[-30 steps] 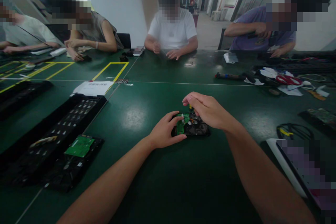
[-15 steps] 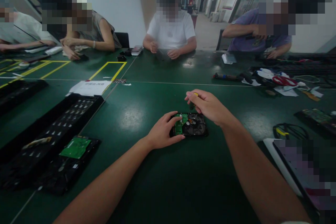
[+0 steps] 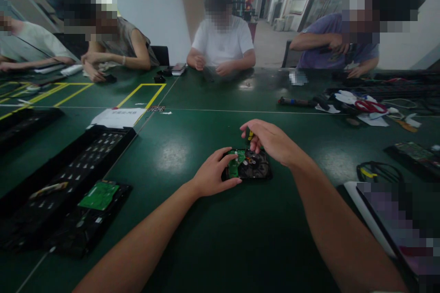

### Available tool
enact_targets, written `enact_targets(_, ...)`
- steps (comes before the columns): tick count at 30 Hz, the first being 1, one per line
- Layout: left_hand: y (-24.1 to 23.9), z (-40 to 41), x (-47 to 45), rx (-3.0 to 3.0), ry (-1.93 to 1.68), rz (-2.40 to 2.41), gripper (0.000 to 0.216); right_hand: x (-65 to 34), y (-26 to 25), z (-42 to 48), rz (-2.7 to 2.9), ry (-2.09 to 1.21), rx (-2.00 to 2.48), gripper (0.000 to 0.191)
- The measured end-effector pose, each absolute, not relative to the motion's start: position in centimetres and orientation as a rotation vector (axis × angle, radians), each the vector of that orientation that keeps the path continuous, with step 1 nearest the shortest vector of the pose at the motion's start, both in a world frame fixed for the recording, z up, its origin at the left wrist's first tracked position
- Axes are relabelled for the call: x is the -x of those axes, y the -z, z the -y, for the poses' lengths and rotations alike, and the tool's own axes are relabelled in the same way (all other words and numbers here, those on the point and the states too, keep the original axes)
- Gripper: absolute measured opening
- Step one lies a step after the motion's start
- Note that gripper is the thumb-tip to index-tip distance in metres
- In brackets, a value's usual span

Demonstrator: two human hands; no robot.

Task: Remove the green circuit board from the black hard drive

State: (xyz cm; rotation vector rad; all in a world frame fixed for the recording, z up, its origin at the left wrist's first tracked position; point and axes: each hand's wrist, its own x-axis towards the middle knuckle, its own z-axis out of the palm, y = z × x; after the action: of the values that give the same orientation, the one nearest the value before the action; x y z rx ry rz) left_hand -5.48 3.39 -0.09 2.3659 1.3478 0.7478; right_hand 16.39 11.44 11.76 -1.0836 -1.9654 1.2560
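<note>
A hard drive [image 3: 259,167] lies on the green table with its green circuit board [image 3: 236,161] facing up. My left hand [image 3: 215,171] grips its left end, the thumb along the near edge and fingers over the far edge and board. Above the drive's far side, my right hand [image 3: 270,139] is closed round a small screwdriver [image 3: 250,136] with a yellow and black handle. The screwdriver's tip is too small to make out, so I cannot tell whether it touches the drive.
At left, a long black tray [image 3: 82,160] holds small parts; beside it lies another drive [image 3: 99,197] with a green board. A tablet-like device [image 3: 388,219], a coiled cable [image 3: 380,171] and a circuit board [image 3: 415,155] sit at right. Several people work across the table.
My right hand has tilted and shifted slightly left, the screwdriver handle turning with it and showing more yellow. My left hand and the hard drive stay in place.
</note>
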Motion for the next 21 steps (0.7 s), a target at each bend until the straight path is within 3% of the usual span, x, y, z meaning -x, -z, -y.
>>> enact_targets(10,-0.2,-3.3,5.5,-2.373,-0.726,-1.363,0.077,-16.8,-12.8,-11.0,2.185,-0.831,1.143,0.04)
enact_targets(16,-0.6,-3.2,5.3,-2.301,-0.802,-1.352,0.084,-16.8,-12.8,-11.2,2.117,-0.812,1.198,0.03)
enact_targets(21,0.2,-3.5,5.3,-2.227,-0.955,-1.438,0.053,-16.5,-12.7,-11.1,2.063,-0.958,1.127,0.04)
